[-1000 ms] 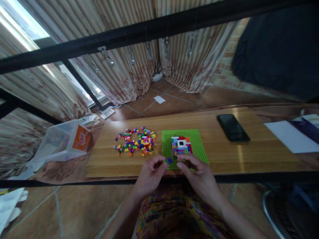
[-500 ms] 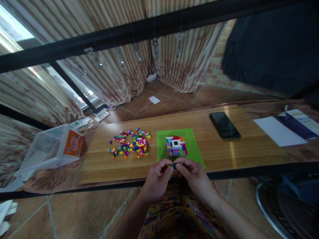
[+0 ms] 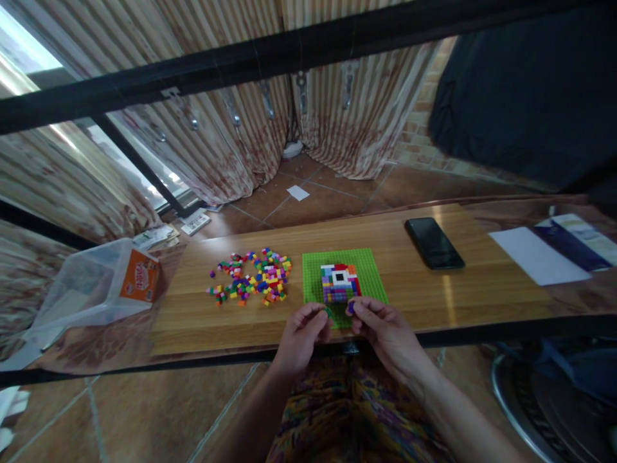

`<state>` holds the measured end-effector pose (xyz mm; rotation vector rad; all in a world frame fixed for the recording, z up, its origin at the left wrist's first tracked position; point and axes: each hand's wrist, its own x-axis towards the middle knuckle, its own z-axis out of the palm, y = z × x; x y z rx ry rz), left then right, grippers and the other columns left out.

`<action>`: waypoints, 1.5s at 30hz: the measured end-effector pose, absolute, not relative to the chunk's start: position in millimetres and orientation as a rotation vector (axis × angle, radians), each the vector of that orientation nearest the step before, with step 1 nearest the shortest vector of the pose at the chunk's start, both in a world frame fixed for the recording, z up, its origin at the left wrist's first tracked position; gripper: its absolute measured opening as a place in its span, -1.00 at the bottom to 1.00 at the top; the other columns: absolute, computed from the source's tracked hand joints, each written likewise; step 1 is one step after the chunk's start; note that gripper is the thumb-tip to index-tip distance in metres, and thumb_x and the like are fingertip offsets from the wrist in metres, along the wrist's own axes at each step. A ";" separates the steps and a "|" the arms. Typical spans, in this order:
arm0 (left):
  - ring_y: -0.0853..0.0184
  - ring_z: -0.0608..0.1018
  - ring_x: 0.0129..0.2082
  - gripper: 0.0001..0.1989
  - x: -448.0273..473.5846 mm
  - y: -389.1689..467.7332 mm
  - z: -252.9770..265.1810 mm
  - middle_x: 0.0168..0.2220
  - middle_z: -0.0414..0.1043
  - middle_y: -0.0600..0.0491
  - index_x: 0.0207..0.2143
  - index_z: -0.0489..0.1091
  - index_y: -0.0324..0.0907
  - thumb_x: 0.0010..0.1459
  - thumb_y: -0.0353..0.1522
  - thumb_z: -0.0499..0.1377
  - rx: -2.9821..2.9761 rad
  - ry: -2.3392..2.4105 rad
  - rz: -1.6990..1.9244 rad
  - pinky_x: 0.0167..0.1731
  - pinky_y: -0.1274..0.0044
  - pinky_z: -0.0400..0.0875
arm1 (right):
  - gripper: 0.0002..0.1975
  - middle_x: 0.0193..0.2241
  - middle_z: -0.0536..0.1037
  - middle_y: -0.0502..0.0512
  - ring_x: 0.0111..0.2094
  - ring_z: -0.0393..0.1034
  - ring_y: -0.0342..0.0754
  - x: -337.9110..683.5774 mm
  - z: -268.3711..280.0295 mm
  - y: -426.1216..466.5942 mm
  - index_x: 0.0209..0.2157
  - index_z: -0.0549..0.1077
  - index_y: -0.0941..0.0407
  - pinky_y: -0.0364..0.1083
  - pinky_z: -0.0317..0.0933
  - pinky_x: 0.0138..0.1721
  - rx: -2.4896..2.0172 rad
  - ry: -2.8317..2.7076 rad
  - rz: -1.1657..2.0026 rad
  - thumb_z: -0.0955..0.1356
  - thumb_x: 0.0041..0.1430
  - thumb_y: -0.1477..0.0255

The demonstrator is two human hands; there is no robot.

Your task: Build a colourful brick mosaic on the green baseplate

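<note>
A green studded baseplate [image 3: 369, 273] lies on the wooden board, carrying a built block of multicoloured bricks [image 3: 337, 293] with a white-framed black square on it. My left hand [image 3: 304, 328] pinches a small green brick [image 3: 328, 312] over the plate's near left corner. Between the thumb and fingers of my right hand [image 3: 380, 323] is a small purple brick [image 3: 351, 308], just in front of the built block. The two hands are apart. To the left lies a loose pile of small coloured bricks [image 3: 274, 276].
A black phone [image 3: 434, 243] rests to the right, with a white sheet of paper [image 3: 537, 256] beyond it. At the far left stands a clear plastic bin [image 3: 96, 276] with an orange label. The wooden board [image 3: 193, 328] ends at a dark front edge.
My hands were together at the plate's near edge and have drawn apart. The right has moved right and slightly forward with the purple brick; the green one stays in the left.
</note>
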<state>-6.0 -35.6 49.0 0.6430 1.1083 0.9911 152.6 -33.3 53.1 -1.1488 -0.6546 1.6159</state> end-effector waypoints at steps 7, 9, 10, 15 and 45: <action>0.36 0.50 -0.36 -0.85 4.7 -36.4 42.6 -0.41 0.47 0.01 -0.40 0.42 -0.27 0.02 -0.35 0.27 0.117 0.831 1.014 -0.22 0.50 0.39 | -0.80 -0.51 0.51 0.01 -0.48 0.37 -0.14 129.9 55.9 -44.9 -0.36 0.52 0.11 -0.15 0.26 -0.44 -1.245 -1.102 1.386 0.40 0.07 0.26; 0.32 0.51 -0.30 -0.86 5.7 -35.5 44.1 -0.41 0.48 -0.01 -0.39 0.45 -0.28 0.07 -0.35 0.23 0.073 0.781 0.991 -0.15 0.49 0.37 | -0.86 -0.36 0.57 0.05 -0.33 0.45 -0.08 126.6 56.6 -49.4 -0.32 0.53 0.07 -0.11 0.32 -0.30 -1.272 -1.311 1.255 0.36 0.13 0.33; 0.30 0.52 -0.26 -0.85 5.6 -35.1 45.2 -0.40 0.49 -0.03 -0.38 0.46 -0.29 0.08 -0.35 0.21 0.065 0.761 0.983 -0.12 0.49 0.36 | -0.88 -0.30 0.57 0.06 -0.26 0.46 -0.06 125.9 56.6 -51.1 -0.31 0.53 0.06 -0.10 0.33 -0.24 -1.276 -1.405 1.189 0.35 0.15 0.37; 0.26 0.52 -0.23 -0.84 4.5 -35.9 48.7 -0.37 0.50 -0.06 -0.38 0.49 -0.31 0.09 -0.36 0.20 0.072 0.707 0.971 -0.11 0.47 0.37 | -0.86 -0.20 0.55 0.08 -0.18 0.47 -0.05 129.4 53.7 -52.7 -0.26 0.52 0.03 -0.09 0.36 -0.20 -1.260 -1.584 0.982 0.34 0.13 0.45; 0.57 0.22 -0.61 -0.73 7.3 -41.3 59.7 -0.58 0.25 0.19 -0.46 0.36 -0.24 -0.04 -0.25 0.35 0.345 0.890 1.035 -0.56 0.65 0.12 | -0.83 -0.59 0.47 -0.07 -0.60 0.23 -0.24 142.8 65.4 -44.4 -0.30 0.58 0.05 -0.22 0.19 -0.56 -1.092 -0.906 1.543 0.45 0.02 0.32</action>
